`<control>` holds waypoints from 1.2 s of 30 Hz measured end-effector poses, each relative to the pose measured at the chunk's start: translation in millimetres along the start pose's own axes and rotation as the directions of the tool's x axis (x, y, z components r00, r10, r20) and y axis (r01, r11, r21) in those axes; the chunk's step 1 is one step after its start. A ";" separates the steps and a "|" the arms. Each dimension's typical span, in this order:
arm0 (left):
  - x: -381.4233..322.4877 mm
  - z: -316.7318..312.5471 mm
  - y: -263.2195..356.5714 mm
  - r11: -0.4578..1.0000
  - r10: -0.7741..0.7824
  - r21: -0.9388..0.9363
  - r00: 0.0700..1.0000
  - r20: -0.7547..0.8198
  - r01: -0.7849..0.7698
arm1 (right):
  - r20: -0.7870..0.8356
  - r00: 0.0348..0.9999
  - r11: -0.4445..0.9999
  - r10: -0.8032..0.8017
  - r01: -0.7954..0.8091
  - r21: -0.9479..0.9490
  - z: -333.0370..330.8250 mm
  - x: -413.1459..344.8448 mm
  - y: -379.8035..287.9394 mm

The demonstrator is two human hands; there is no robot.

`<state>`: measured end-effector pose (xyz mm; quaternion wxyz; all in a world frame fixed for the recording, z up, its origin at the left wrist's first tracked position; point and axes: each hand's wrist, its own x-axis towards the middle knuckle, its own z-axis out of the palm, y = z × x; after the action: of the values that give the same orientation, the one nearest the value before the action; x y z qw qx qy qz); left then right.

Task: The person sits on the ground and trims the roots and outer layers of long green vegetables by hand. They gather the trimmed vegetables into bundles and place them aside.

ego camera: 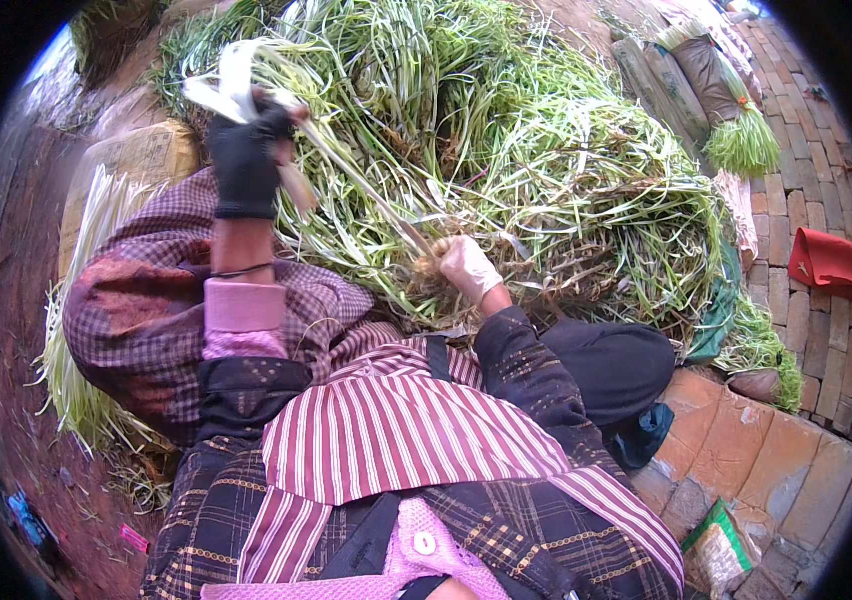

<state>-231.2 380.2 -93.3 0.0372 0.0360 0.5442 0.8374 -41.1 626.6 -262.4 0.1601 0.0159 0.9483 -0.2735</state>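
A large heap of long green leafy stalks [426, 90], perhaps garlic or chives, lies before me. My left hand [253, 150], in a black fingerless glove, is raised at the heap's left side and closed round pale stalks [238, 75]; motion blurs it. My right hand [467, 266], in a thin whitish glove, is closed on the rooty end [429, 259] of stalks at the heap's near edge. A pale stem [366, 187] stretches between the two hands. Trimmed pale stalks [95, 225] lie in a row left of my checked-cloth knee.
A yellowish wrapped block [159, 154] stands at the left. Wrapped green bundles [741, 135] lie at the upper right, near a red cloth [831, 262] on brick paving [797, 315]. A green and white packet [718, 547] is at the lower right.
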 end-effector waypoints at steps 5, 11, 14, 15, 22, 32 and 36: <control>4.9 -27.2 27.9 0.999 -0.004 -0.039 0.999 0.041 0.005 | -0.070 0.857 0.751 0.510 -0.404 0.522 -23.6 -6.3 40.6; 6.1 -14.6 -7.8 0.986 -0.121 -0.099 0.986 0.110 0.132 | -0.625 0.777 0.958 -0.082 0.235 0.166 -87.1 8.7 -57.3; 2.0 -4.7 -22.4 0.973 -0.192 -0.107 0.973 0.126 0.205 | -0.170 0.985 0.596 -0.017 0.147 0.789 -68.3 6.2 -121.1; 0.9 -3.1 -24.5 0.972 -0.198 -0.103 0.973 0.120 0.210 | 0.141 0.989 0.302 -0.053 -0.118 0.946 -68.5 4.7 -131.5; -3.0 5.1 -28.7 0.948 -0.316 0.040 0.930 0.188 0.314 | -0.477 0.854 0.520 0.208 0.316 0.793 -127.9 -3.7 -129.7; 1.8 2.9 -1.9 0.979 -0.115 -0.120 0.933 0.341 0.165 | 0.030 0.996 0.756 -0.086 0.045 0.653 -11.4 22.6 -117.6; 13.8 -24.0 25.5 0.877 0.010 -0.474 0.983 0.182 0.079 | 0.170 0.984 0.995 -0.055 0.039 0.097 27.6 20.7 -107.4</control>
<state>-247.9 349.5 -79.5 0.1085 0.0909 0.3151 0.9385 -65.2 519.7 -235.7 0.2343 -0.0228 0.9172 -0.3215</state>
